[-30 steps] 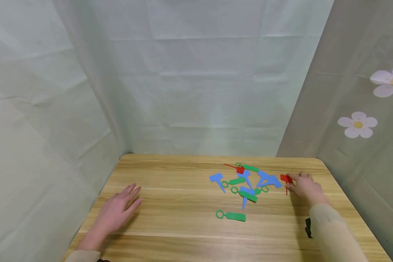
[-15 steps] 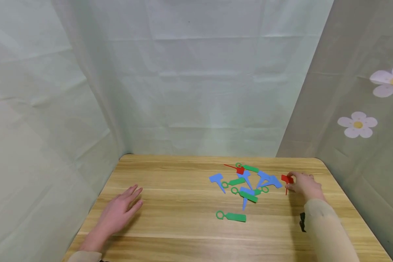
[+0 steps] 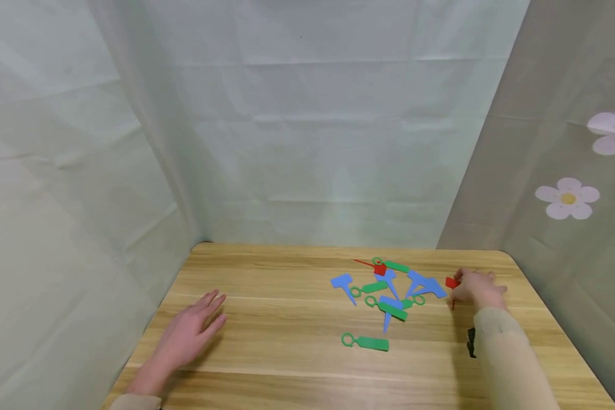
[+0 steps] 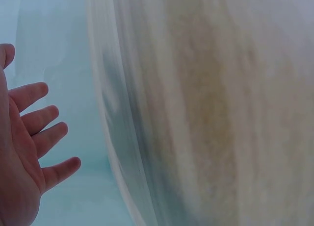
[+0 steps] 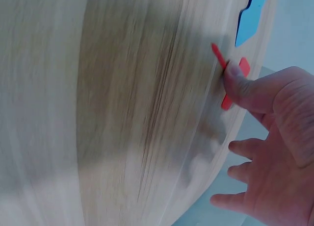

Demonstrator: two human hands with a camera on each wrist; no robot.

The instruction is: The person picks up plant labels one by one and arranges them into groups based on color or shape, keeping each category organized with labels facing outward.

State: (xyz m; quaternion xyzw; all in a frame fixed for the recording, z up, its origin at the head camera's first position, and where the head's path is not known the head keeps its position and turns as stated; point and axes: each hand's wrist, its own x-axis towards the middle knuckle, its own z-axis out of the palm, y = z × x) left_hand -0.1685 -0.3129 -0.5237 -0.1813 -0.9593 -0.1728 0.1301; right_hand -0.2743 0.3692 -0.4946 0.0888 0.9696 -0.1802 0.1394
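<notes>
At the right of the table, my right hand (image 3: 479,289) is at a red T-shaped plant label (image 3: 451,283). In the right wrist view the thumb lies across the label (image 5: 244,65), pinching it against fingers hidden behind; the other fingers stretch apart. To its left lie several blue T-shaped plant labels (image 3: 342,281), some overlapping, and several green tags with ring ends (image 3: 373,343). A second red label (image 3: 380,270) lies over a blue one at the back. My left hand (image 3: 187,330) hovers at the table's left, fingers spread, holding nothing.
The wooden table (image 3: 266,353) has rounded back corners. Pale cloth (image 3: 307,142) hangs behind it and on the left. A grey-brown cloth with printed white flowers (image 3: 568,198) hangs on the right.
My right fingers have closed in over the red label and cover more of it. The view has shifted slightly. The left hand and the other tags stay as they were.
</notes>
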